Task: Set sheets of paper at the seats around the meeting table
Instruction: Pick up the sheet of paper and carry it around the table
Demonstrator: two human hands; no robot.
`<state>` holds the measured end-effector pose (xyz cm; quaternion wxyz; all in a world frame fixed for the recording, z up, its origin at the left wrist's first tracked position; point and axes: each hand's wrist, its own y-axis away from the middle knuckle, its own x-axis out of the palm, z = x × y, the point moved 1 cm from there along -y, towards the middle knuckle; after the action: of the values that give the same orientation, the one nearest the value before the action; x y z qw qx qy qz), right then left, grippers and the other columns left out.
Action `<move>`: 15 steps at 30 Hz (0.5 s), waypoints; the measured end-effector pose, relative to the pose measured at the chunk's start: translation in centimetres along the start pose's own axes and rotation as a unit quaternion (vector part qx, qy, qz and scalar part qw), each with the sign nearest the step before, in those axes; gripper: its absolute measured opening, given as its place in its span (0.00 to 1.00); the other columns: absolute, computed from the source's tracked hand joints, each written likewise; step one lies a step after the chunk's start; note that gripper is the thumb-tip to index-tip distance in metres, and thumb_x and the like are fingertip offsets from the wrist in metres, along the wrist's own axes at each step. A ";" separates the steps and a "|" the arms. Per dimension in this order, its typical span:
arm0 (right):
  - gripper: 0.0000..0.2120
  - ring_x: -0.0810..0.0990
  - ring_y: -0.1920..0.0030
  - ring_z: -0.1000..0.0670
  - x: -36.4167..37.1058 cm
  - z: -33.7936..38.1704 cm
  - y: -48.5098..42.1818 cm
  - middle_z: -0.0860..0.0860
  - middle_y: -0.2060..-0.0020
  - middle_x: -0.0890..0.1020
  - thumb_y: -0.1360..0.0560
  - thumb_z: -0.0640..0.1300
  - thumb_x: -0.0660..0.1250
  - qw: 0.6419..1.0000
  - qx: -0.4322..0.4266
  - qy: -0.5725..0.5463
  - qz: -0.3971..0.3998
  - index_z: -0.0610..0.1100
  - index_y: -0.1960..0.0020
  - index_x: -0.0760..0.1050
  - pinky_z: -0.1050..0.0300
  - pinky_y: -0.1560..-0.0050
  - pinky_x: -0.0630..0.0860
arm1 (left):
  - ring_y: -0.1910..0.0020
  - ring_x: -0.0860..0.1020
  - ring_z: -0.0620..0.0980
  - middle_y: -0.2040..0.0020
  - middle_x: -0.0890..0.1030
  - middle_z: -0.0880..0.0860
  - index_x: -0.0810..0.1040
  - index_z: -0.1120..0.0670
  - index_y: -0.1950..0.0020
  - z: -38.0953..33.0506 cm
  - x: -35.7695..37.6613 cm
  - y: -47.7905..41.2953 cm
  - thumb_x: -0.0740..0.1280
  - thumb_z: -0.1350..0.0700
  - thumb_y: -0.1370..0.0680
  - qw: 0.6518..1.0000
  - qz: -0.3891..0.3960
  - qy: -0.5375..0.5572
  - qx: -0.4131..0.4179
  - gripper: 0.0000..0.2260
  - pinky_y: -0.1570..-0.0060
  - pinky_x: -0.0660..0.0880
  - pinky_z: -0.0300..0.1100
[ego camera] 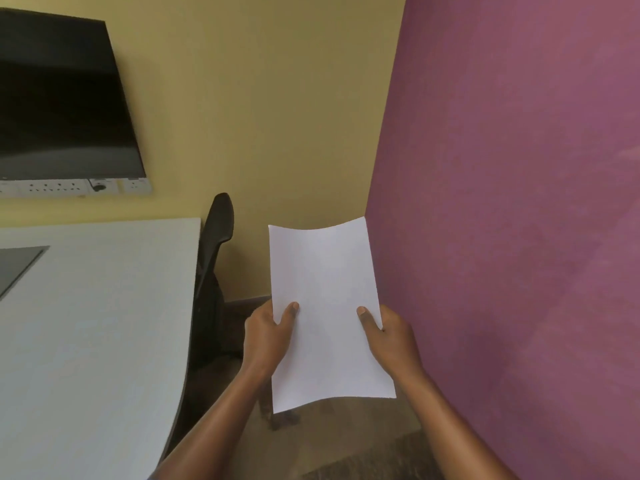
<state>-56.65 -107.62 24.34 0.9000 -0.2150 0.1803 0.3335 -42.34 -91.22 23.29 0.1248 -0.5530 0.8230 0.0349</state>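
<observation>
Beside the table [97, 323], left hand [266, 330] and right hand [388, 337] pinch the paper [325, 289], fingers hidden behind.

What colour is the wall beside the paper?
Purple-pink wall, right of the paper, clearest in the head view.

left hand [266, 332] pinches paper [325, 271], thumb on top | right hand [388, 336] likewise | forearms extended
</observation>
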 end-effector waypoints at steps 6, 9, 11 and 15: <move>0.14 0.79 0.49 0.70 1.4 -1.9 -9.2 0.66 0.47 0.83 0.18 0.52 0.64 0.997 -0.009 -0.013 0.081 0.51 0.36 0.80 0.78 0.52 0.70 | 0.43 0.82 0.54 0.38 0.82 0.53 0.78 0.56 0.34 -0.3 2.2 -6.3 0.68 0.46 0.20 0.996 -0.065 0.033 -0.052 0.19 0.39 0.79 0.58; 0.11 0.81 0.51 0.70 2.9 -2.5 -12.9 0.64 0.49 0.85 0.19 0.54 0.66 0.991 0.010 -0.049 0.123 0.54 0.40 0.81 0.74 0.54 0.75 | 0.43 0.82 0.55 0.38 0.83 0.53 0.78 0.56 0.33 0.0 2.2 -9.7 0.68 0.46 0.20 0.992 -0.099 0.040 -0.067 0.20 0.39 0.79 0.59; 0.10 0.84 0.52 0.63 4.1 -2.6 -15.0 0.60 0.50 0.87 0.21 0.55 0.68 0.986 0.025 -0.081 0.144 0.53 0.43 0.82 0.62 0.52 0.81 | 0.43 0.82 0.56 0.38 0.82 0.52 0.78 0.55 0.32 0.6 2.0 -12.0 0.68 0.45 0.20 0.990 -0.119 0.042 -0.070 0.20 0.39 0.79 0.59; 0.20 0.86 0.47 0.56 7.4 -1.9 -18.9 0.59 0.47 0.87 0.28 0.64 0.71 0.969 0.024 -0.155 0.191 0.55 0.42 0.82 0.53 0.46 0.82 | 0.45 0.82 0.52 0.41 0.82 0.48 0.78 0.54 0.33 2.2 0.8 -17.6 0.68 0.46 0.20 0.983 -0.159 0.057 -0.072 0.19 0.48 0.81 0.48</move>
<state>-38.88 -117.66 24.35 0.8418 -0.1003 0.0843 0.5236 -26.12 -98.31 22.40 0.0417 -0.6856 0.7256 0.0419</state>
